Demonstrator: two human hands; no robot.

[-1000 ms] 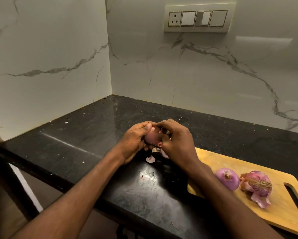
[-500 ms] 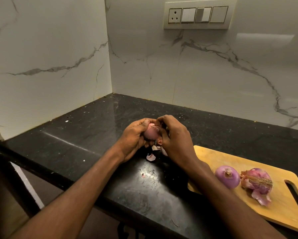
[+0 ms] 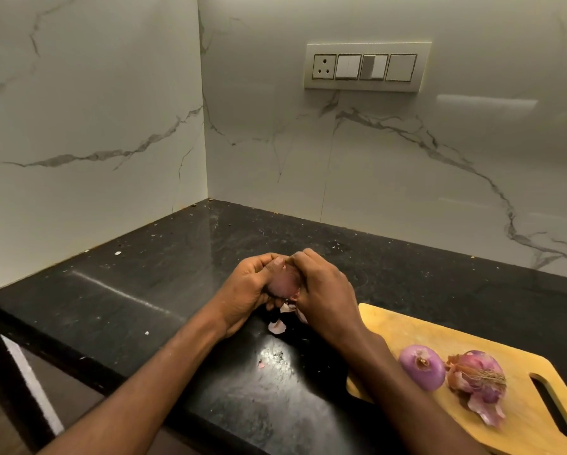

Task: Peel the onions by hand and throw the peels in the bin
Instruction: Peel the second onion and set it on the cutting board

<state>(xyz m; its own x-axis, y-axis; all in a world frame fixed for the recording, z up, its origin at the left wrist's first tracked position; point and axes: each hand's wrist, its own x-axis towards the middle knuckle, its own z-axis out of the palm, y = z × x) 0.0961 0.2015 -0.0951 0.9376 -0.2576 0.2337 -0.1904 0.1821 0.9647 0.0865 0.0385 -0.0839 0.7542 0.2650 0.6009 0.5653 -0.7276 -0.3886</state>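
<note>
Both hands meet over the middle of the black worktop [image 3: 144,290], clasped around one onion [image 3: 283,284] held between them just above the surface. The left hand [image 3: 249,290] cups the onion from the left, its fingers curled behind it and its thumb laid over the top. The right hand [image 3: 324,290] grasps the same onion from the right, fingers bent over its far side, so that only a pale pink patch of the onion shows between the two hands. A loose bit of reddish peel [image 3: 293,298] hangs at the underside of the onion, next to the right hand's palm.

On the worktop directly below the hands lies a pale pink peel scrap [image 3: 276,327], and a much smaller pink fleck [image 3: 261,364] sits nearer, beside a bright patch of reflected light.

To the right, a wooden cutting board [image 3: 407,330] with a slotted handle lies on the worktop, its left end under the right forearm. Two more onions rest on it: a smooth purple peeled onion [image 3: 421,367] on the left, and just beside it on the right an unpeeled onion [image 3: 479,379] with dry roots and loose skin curling off toward the near edge.

The white marbled wall behind carries a switch panel [image 3: 367,67] with a socket.
</note>
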